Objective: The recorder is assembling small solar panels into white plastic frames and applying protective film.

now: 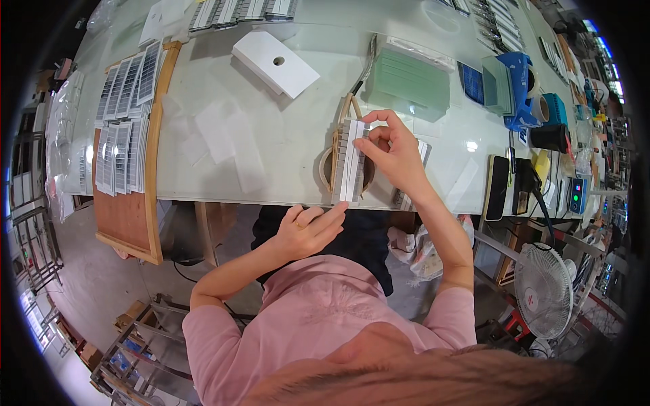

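Observation:
A long grey-and-white segmented strip (349, 162) slants up from the table's front edge, over a round tan ring-shaped holder (326, 169). My left hand (308, 231), wearing a ring, has its fingertips closed at the strip's near end, its other fingers curled. Bent over the strip's right edge near the far end is my right hand (393, 149), thumb and forefinger pinched on it. Its remaining fingers curl in. Partly behind my right wrist lies another grey segmented strip (402, 199). A thin tool with a dark cable (363, 78) lies beyond the holder.
A green block of stacked sheets (409, 81) stands beyond my right hand. A white box with a hole (284, 68) lies far left of centre. A wooden tray (162, 135) holds several dark-lined panels. A phone (497, 188), a blue tape dispenser (520, 91) and a fan (544, 291) are at right.

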`<state>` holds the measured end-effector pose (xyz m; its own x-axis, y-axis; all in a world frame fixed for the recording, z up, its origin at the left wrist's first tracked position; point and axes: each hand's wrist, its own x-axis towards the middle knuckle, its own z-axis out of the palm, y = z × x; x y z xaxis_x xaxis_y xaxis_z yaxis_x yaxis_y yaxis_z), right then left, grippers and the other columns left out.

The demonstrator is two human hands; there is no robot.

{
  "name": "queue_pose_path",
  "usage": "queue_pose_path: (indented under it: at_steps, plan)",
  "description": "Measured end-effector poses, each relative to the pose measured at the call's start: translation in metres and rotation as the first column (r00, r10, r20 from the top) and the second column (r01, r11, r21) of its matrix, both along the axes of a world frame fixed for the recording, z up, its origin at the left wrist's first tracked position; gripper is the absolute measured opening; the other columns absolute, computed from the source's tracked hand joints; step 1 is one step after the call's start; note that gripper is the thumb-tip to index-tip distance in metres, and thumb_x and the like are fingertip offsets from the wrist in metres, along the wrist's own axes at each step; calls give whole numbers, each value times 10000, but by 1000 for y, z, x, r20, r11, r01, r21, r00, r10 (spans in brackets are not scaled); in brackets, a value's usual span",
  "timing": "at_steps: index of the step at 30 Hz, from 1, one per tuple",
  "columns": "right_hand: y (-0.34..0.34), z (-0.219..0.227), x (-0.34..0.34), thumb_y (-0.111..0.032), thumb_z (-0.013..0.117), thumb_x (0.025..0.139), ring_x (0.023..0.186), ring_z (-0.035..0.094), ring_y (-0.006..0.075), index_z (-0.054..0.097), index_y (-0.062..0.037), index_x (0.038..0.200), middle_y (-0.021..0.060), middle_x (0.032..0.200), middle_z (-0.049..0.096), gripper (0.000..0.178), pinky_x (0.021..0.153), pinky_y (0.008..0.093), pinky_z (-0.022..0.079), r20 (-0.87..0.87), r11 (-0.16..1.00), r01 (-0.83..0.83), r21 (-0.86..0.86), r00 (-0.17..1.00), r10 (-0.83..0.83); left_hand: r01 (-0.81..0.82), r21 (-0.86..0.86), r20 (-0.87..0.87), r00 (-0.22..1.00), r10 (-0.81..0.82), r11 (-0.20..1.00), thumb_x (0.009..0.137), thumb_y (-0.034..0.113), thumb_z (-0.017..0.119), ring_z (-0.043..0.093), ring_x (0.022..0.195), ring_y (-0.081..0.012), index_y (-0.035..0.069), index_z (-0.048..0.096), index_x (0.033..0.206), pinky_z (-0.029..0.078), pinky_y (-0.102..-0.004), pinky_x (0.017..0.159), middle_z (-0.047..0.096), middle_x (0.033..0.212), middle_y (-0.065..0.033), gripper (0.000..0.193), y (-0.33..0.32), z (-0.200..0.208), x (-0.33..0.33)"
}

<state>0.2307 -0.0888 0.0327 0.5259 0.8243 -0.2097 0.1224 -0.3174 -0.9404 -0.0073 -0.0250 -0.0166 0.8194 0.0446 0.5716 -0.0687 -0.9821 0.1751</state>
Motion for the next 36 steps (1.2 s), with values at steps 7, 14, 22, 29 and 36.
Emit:
queue_pose_path:
  at_steps: [7, 14, 22, 29, 36]
  plan:
    - [1, 3, -1, -95, 719, 836, 573, 374, 8, 561, -40, 1119, -53, 668, 578, 329, 533, 204, 297, 146, 1000, -16, 7, 989, 15, 3, 3, 12, 1000, -3, 1000, 757, 222, 737, 464, 952, -123, 143, 712, 933, 356, -295, 794, 624, 1300, 39, 195, 1, 1, 0]
    - [1, 7, 0, -196, 774, 759, 548, 451, 103, 606, -77, 1074, 2, 700, 624, 376, 614, 273, 388, 202, 1000, -11, -18, 979, 14, 17, -2, 24, 1000, -17, 1000, 763, 205, 733, 468, 956, -119, 144, 714, 939, 357, -286, 783, 626, 1293, 47, 187, 4, 0, 1]
    - [2, -2, 3, -269, 818, 723, 797, 490, 147, 646, -102, 1039, 7, 974, 569, 397, 767, 302, 369, 526, 998, -32, 57, 850, -3, 28, 0, 63, 998, -28, 1000, 780, 184, 740, 483, 940, -124, 122, 704, 936, 366, -280, 748, 656, 1251, 53, 171, 7, 2, 3]
    - [1, -4, 3, -295, 819, 722, 850, 518, 180, 662, -128, 1011, 22, 986, 563, 369, 845, 328, 340, 486, 1000, -15, 18, 874, 4, 50, 43, 58, 997, -52, 998, 796, 184, 733, 488, 925, -117, 117, 697, 917, 359, -274, 710, 663, 1247, 57, 143, 11, 3, 3]
    - [1, -4, 5, -314, 827, 710, 899, 516, 183, 675, -144, 998, 23, 993, 556, 367, 863, 338, 305, 529, 999, -32, 16, 849, 19, 55, 66, 69, 996, -59, 996, 800, 187, 727, 495, 894, -110, 122, 702, 927, 356, -270, 701, 669, 1237, 60, 145, 13, 2, 3]
